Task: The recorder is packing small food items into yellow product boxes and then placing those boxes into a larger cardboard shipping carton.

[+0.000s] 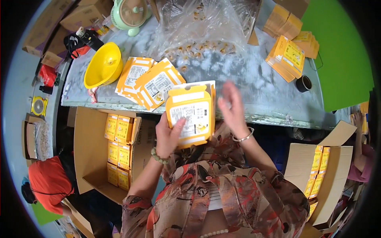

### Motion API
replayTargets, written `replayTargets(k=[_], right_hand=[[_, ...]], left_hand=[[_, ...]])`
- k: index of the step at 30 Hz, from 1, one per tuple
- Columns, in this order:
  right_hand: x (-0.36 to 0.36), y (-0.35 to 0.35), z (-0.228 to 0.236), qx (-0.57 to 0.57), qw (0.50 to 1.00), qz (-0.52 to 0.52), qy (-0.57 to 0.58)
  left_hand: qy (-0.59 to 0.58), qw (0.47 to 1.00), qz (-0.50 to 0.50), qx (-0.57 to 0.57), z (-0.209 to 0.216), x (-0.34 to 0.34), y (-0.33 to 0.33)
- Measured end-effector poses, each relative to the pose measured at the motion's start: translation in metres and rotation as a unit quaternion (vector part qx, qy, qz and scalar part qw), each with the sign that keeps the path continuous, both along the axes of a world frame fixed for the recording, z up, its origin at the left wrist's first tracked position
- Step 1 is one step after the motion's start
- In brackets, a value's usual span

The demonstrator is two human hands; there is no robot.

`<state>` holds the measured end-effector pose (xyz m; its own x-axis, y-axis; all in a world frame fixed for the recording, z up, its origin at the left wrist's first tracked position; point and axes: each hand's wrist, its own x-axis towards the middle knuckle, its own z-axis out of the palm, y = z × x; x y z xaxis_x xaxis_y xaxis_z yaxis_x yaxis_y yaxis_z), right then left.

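Note:
My left hand (170, 137) grips a stack of flat yellow-and-white cartons (192, 117), its thumb across the front one. The stack is tilted in front of my chest at the table's near edge. Just right of it, my right hand (233, 106) is apart from the cartons, fingers stretched out and somewhat smeared by motion, with nothing seen in it. More flat cartons (155, 84) lie fanned out on the table beyond my left hand. A large clear plastic bag (198, 29) of small wrapped pieces (210, 47) spreads over the table's far middle.
On the table (254, 87) stand a yellow basin (104, 66), a green fan (130, 15), a dark cup (303, 83) and carton stacks (286, 56). Below are cardboard boxes (88, 146) holding filled yellow boxes (118, 154). A person in orange (49, 184) is at left; another person's arm (358, 133) at right.

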<state>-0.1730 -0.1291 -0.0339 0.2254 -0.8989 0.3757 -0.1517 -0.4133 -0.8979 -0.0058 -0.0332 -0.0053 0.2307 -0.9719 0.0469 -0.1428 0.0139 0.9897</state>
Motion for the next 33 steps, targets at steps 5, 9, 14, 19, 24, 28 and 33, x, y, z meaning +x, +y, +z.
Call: replayTargets(k=[5,9,14,19,24,28,33], right_hand=[[0.008,0.043,-0.011,0.128,0.980,0.151,-0.024],[0.009,0.045,-0.005,0.117,0.978,0.153,-0.077],[0.002,0.035,-0.014,0.144,0.959,0.241,-0.024],[0.004,0.038,-0.001,0.146,0.969,0.193,-0.050],[-0.008,0.027,0.009,0.030,0.958,0.267,0.098],[-0.006,0.027,0.008,0.078,0.944,0.294,0.128],[0.021,-0.008,0.006,0.050,0.920,0.356,0.158]], left_hand=[[0.070,0.994,0.079,-0.043,-0.026,-0.013,0.020],[0.061,0.995,0.076,-0.006,-0.022,-0.004,0.020],[0.014,0.995,0.047,0.081,-0.039,0.009,0.024],[0.094,0.989,0.019,0.109,-0.018,0.008,0.019],[-0.117,0.991,-0.060,-0.023,-0.001,0.024,0.023],[-0.098,0.980,-0.171,0.012,0.002,0.036,0.022],[0.031,0.979,-0.140,0.147,-0.006,0.053,0.026]])
